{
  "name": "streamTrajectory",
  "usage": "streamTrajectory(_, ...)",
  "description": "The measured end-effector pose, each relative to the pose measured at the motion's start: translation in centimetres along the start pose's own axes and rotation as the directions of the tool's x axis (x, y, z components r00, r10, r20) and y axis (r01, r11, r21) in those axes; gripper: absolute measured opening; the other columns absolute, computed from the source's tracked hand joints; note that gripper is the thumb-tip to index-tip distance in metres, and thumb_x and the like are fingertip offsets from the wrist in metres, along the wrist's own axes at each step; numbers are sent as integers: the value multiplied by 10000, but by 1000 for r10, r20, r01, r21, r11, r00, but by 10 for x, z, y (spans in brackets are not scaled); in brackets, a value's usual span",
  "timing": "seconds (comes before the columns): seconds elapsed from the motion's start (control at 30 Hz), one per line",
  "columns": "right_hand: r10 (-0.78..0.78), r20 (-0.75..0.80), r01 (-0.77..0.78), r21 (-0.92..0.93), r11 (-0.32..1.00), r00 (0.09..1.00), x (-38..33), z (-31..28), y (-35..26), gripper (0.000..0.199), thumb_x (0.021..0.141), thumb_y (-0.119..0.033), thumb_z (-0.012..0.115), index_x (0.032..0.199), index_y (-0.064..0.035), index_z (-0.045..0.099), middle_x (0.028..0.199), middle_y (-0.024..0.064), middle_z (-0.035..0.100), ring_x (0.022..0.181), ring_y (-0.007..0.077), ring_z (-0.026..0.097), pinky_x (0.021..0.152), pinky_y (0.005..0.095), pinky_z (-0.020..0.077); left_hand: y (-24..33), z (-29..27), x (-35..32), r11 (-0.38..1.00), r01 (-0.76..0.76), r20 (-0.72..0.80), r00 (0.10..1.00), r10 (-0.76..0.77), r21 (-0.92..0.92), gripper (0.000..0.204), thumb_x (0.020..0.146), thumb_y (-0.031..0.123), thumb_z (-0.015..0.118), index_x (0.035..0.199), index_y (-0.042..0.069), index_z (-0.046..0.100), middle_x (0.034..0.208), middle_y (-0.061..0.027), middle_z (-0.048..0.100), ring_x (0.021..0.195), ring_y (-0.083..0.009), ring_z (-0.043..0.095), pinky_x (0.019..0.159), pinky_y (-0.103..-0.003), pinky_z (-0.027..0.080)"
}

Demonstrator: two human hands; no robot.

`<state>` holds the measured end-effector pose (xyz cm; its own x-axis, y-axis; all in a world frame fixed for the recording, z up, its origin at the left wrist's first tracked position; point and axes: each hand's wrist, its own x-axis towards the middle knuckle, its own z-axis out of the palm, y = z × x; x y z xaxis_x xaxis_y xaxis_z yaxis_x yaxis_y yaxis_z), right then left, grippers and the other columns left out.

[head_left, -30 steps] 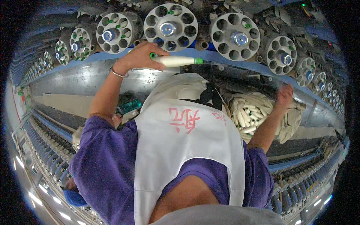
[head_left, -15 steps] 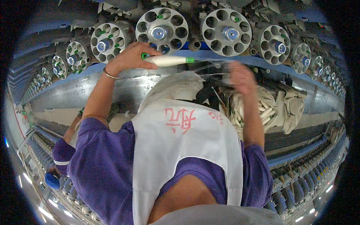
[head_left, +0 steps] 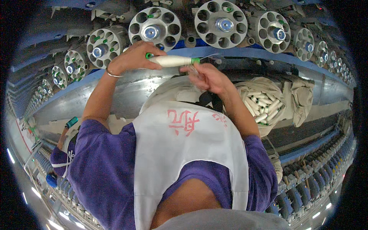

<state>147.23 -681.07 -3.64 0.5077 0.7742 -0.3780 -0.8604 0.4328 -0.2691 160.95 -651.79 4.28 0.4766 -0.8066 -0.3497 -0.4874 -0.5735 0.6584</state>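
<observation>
My left hand (head_left: 136, 58) is closed round the left end of a yarn bobbin (head_left: 172, 61), wound with white yarn on a green tube. The bobbin lies almost level, in front of the round magazines. At its right green tip is my right hand (head_left: 211, 78), its fingers bent together on loose yarn (head_left: 196, 69), partly blurred. Another thin strand trails to the right from the tip. Closest beyond my left hand is a round metal magazine (head_left: 135, 28) with a ring of holes, a green tube end showing in one.
More round magazines (head_left: 238, 27) line the machine on both sides. A blue rail (head_left: 245, 53) runs below them. To the right hangs a cloth sack (head_left: 264, 84) full of white bobbins (head_left: 268, 103). Behind on the left, another person's arm (head_left: 63, 136) holds a green tube.
My right hand has come left to the bobbin's tip, and the strands stretched between them have shortened. My left hand keeps its hold. The magazines have shifted left in view.
</observation>
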Motion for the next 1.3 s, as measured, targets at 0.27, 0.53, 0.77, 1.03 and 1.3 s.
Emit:
streamTrajectory(0.27,-825,-548,489,-687,537,136,-283,-161,-27,309,918,-159,438,1183,-21,516,1016,56,576,826,170,511,722,322,417,-3,-4,-16,999,11,-25,1000,-10,44,521,653,419,742,1108,177,662,907,-82,642,970,-264,559,873,-409,409)
streamTrajectory(0.53,-940,-285,-253,-911,326,-186,-226,-78,-87,327,804,-152,554,1106,-27,537,1077,117,580,987,280,545,849,408,435,7,-4,-3,996,62,41,997,-65,68,531,637,433,742,1070,134,674,958,-102,643,895,-267,582,815,-371,444)
streamTrajectory(0.77,-117,-166,130,68,989,979,-29,-58,-1,254,885,-153,535,1084,4,562,826,64,608,614,105,565,422,183,406,11,-10,10,988,-108,-65,991,115,107,508,641,414,750,1072,155,676,929,-107,652,878,-275,580,801,-370,445)
streamTrajectory(1.03,-629,-380,-134,-777,614,-678,-458,-179,-15,305,758,-137,632,1039,-19,640,941,145,629,842,243,605,784,389,489,-9,-3,-17,997,15,-88,996,-8,75,479,654,391,739,1076,175,674,913,-102,657,867,-273,581,792,-376,447)
streamTrajectory(1.3,-912,-135,-287,-958,20,387,-115,-53,-71,294,872,-218,500,1051,1,583,1002,137,593,934,238,569,832,373,454,-5,0,2,1000,10,79,997,-8,-28,487,660,402,733,1058,127,676,876,-98,629,904,-270,569,841,-367,425)
